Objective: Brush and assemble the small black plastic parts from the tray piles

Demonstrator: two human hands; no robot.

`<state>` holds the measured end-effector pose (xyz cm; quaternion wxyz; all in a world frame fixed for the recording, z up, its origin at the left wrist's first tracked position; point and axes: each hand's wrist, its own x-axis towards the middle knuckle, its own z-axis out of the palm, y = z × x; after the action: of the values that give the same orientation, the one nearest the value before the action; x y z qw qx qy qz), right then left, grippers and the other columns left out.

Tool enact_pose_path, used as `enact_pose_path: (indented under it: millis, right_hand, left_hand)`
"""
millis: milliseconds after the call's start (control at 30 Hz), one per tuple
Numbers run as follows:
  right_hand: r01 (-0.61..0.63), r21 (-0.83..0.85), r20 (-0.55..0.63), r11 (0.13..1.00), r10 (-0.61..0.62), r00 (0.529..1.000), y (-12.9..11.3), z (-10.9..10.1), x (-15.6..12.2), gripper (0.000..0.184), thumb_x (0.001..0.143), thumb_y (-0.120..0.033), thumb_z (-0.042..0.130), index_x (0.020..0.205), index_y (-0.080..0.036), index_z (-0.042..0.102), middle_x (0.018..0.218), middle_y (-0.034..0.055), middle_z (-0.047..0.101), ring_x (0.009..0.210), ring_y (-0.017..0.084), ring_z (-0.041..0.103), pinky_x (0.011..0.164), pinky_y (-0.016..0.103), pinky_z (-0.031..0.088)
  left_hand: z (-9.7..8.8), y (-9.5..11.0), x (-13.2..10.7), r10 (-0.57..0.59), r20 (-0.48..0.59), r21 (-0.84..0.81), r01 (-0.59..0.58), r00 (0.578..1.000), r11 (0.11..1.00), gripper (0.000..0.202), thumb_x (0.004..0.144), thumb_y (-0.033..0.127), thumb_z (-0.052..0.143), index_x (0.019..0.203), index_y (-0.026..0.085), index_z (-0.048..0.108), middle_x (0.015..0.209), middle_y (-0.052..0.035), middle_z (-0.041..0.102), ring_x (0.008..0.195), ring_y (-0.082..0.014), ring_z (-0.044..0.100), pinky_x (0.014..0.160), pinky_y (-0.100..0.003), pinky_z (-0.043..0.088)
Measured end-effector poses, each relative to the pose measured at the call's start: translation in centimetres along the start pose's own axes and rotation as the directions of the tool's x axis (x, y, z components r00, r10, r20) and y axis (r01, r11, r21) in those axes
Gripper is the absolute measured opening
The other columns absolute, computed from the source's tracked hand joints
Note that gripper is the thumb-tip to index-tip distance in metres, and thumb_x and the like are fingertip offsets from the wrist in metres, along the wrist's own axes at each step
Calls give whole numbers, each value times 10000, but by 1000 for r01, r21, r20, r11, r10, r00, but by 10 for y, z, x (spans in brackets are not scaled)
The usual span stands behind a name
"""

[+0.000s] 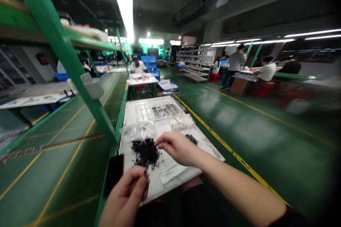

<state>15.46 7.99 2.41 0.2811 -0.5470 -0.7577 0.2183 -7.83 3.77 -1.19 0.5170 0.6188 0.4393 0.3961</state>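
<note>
Two-handed: nips narrow with right hand at black parts heap, kept near for short reach; pinches one dark piece in left hand.

Left hand pinched; right hand extended, fingers curled.

Two black-part heaps are lying by two hands: big heap between left hand and right hand, small heap (far thinner) just beyond the right hand.
</note>
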Motion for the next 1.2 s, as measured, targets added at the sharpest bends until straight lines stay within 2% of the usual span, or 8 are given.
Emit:
enact_pose_path:
  millis: [167,333,633,767,867,967,1067,1200]
  right_hand:
    - [342,318,-163,884,-304,938,-38,-33,-46,92,982,-117,697,953,-189,744,915,7,742,854,112,699,783,220,552]
    - [432,386,-227,815,-370,901,-44,-30,-55,120,918,-54,777,958,-161,741,914,13,691,855,104,669,766,208,557]
    - [431,458,-244,778,-356,902,-39,-11,-47,193,842,-16,844,967,-147,775,927,11,664,870,104,643,780,215,535]
    - [212,546,-78,810,-202,976,-38,-12,-49,152,883,-126,844,992,-200,767,882,-21,654,722,91,572,642,235,480]
    - [123,475,11,871,-145,989,-38,-15,-52,158,914,-188,826,1059,-223,773,887,-19,672,660,88,545,570,238,439]
    - [292,241,-90,925,-278,956,-35,-14,-56,63,975,-174,747,1035,-183,766,964,31,689,832,122,643,702,250,508]
    - [386,69,-154,920,-372,915,-31,-10,-61,56,991,-137,699,1032,-162,729,1004,53,674,878,127,648,738,248,521]
    - [402,139,-240,905,-363,900,-29,-6,-62,130,954,-48,684,981,-172,708,977,43,691,875,118,676,750,229,540]
  left_hand:
    - [12,17,-4,130,105,-103,-119,986,988,218,1058,457,618,970,269,686,787,21,602,699,-134,550,626,-218,458]
    - [18,23,-4,225,158,-76,-215,962,974,134,1085,354,594,1005,287,678,856,27,620,741,-130,563,658,-237,453]
    - [16,26,-9,272,199,-58,-266,941,962,121,1106,303,553,1034,301,649,913,38,655,818,-134,609,737,-268,474]
    - [13,26,-7,361,214,15,-372,908,928,128,1102,212,535,1065,291,628,976,26,648,882,-135,620,774,-265,485]
    - [11,24,0,445,217,106,-474,869,874,183,1085,129,526,1082,273,639,1043,7,636,943,-132,617,816,-253,491]
    - [12,20,7,461,204,188,-497,863,847,180,1081,118,523,1031,251,633,1023,6,631,942,-131,610,822,-251,486]
    - [14,15,10,424,191,187,-457,885,870,139,1091,181,538,1049,260,645,986,15,640,913,-137,612,807,-264,483]
    - [14,7,7,352,233,96,-382,906,919,92,1080,265,590,1145,291,650,986,22,649,879,-146,616,770,-274,488]
